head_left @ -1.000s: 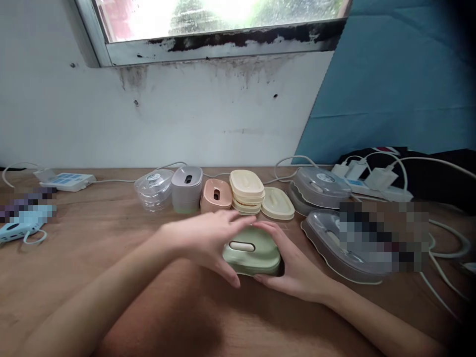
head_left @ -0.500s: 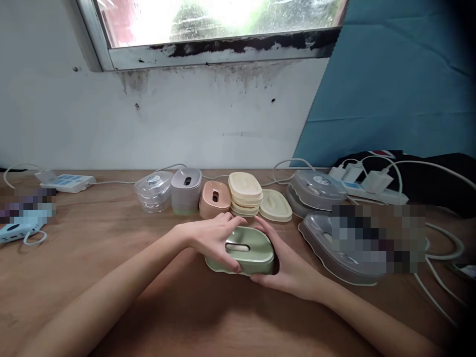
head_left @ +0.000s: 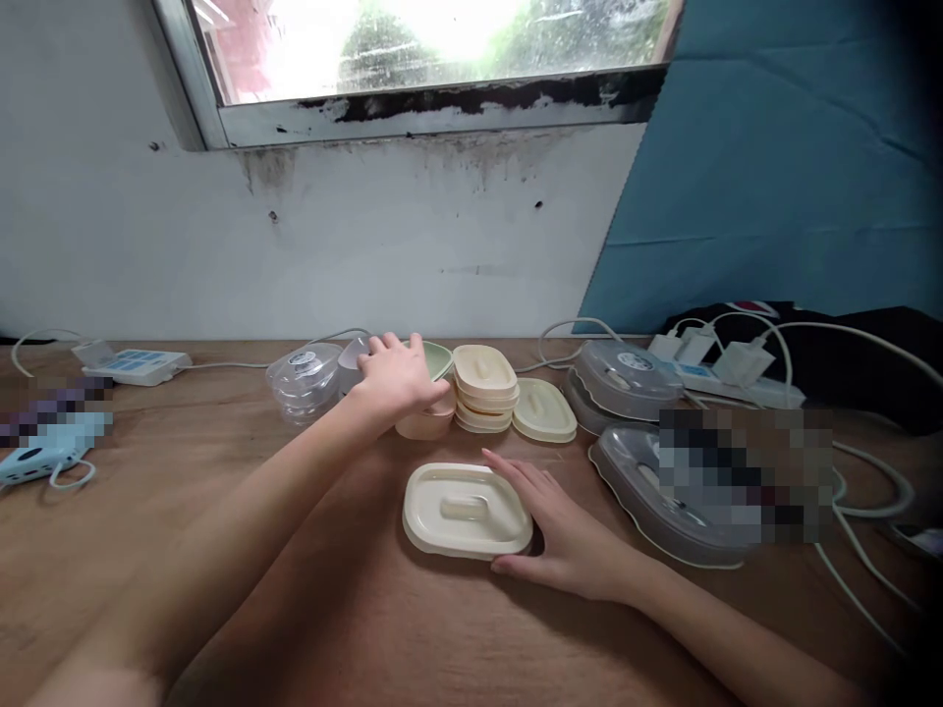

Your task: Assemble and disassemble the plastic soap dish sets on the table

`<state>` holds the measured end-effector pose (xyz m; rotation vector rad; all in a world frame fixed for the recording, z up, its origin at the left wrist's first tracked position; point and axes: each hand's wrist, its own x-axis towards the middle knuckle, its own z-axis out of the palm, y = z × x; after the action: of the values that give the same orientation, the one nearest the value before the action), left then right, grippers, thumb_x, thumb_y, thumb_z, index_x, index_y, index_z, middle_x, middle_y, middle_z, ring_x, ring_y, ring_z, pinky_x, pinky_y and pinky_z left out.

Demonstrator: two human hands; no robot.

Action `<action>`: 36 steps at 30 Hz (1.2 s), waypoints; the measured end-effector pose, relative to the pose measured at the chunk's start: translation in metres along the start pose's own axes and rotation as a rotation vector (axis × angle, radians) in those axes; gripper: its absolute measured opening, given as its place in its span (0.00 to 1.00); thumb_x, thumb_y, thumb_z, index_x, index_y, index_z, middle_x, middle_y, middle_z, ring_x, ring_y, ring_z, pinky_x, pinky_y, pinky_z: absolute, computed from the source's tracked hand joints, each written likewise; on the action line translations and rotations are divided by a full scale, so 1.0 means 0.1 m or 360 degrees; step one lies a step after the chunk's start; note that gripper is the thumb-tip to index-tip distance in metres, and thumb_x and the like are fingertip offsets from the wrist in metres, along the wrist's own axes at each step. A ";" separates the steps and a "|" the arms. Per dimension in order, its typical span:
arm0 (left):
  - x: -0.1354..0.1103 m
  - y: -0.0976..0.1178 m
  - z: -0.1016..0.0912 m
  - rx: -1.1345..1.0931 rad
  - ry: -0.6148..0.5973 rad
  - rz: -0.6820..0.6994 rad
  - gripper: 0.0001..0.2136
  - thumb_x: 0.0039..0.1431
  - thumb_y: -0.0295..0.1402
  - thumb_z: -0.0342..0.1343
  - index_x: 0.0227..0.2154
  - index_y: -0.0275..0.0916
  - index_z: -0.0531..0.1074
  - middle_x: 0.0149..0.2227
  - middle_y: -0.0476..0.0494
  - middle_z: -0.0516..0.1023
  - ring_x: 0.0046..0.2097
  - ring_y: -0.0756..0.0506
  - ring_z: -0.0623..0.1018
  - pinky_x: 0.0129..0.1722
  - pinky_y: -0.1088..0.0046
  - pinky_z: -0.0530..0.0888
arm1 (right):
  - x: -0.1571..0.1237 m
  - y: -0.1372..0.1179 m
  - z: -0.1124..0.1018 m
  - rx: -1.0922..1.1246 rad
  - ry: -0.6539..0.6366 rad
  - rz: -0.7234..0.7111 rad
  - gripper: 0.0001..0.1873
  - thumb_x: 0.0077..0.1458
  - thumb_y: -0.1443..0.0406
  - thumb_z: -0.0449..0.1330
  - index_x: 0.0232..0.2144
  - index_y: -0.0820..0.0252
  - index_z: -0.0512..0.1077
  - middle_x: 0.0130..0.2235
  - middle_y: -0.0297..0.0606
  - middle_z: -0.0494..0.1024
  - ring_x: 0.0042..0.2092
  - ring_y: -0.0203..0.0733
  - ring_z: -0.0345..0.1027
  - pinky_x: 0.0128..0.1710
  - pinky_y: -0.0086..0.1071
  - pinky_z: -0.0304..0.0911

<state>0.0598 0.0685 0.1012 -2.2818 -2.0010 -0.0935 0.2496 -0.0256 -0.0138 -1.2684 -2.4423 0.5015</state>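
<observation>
A cream oval lid [head_left: 469, 538] with a raised bar in its middle lies flat on the wooden table in front of me. My right hand [head_left: 564, 530] curves round its right end, thumb at the front edge and fingertips at the back edge. My left hand [head_left: 398, 378] reaches forward, fingers over a green slotted cover [head_left: 440, 361], mostly hidden behind them. That cover is over the orange slotted cover [head_left: 424, 424]; whether the two touch I cannot tell. A pale grey slotted cover [head_left: 350, 367] stands just left of them, partly hidden.
A stack of cream lids [head_left: 484, 388] and a single cream lid [head_left: 543, 410] stand at the back. Clear round containers [head_left: 304, 383] are left; grey transparent cases [head_left: 626, 378] are right. Power strips [head_left: 139, 365] with cables lie at both sides. The wall [head_left: 368, 236] rises behind.
My left hand has lifted the green cover off the cream lid and carried it forward and left, over the orange cover. The cream lid is now exposed, my right hand still at its right end.
</observation>
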 end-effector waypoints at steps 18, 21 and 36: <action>0.21 0.12 0.02 0.0208 -0.0285 0.0307 0.38 0.42 0.56 0.55 0.53 0.36 0.61 0.52 0.30 0.65 0.53 0.32 0.64 0.44 0.60 0.67 | -0.03 -0.01 -0.02 0.0001 0.0056 -0.0115 0.43 0.48 0.50 0.59 0.60 0.61 0.47 0.58 0.51 0.56 0.59 0.52 0.49 0.56 0.45 0.51; 0.32 -0.21 -0.02 0.0123 -0.0105 0.0326 0.29 0.54 0.52 0.44 0.53 0.36 0.60 0.52 0.31 0.66 0.53 0.34 0.64 0.45 0.61 0.66 | 0.07 -0.01 -0.08 -0.0027 0.0279 -0.0141 0.32 0.55 0.54 0.54 0.58 0.59 0.51 0.59 0.49 0.55 0.60 0.50 0.49 0.57 0.44 0.52; 0.47 -0.91 0.33 0.0099 0.0025 0.0626 0.23 0.56 0.42 0.46 0.52 0.36 0.61 0.50 0.36 0.69 0.52 0.37 0.66 0.49 0.62 0.60 | 1.27 -0.03 -0.16 -0.0707 0.0443 -0.0297 0.18 0.51 0.68 0.57 0.45 0.66 0.67 0.45 0.48 0.72 0.50 0.52 0.61 0.50 0.44 0.57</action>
<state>-0.0250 0.1302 0.0774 -2.5705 -1.4875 -0.0158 0.1860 0.0810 0.0192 -1.1515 -2.4678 -0.2682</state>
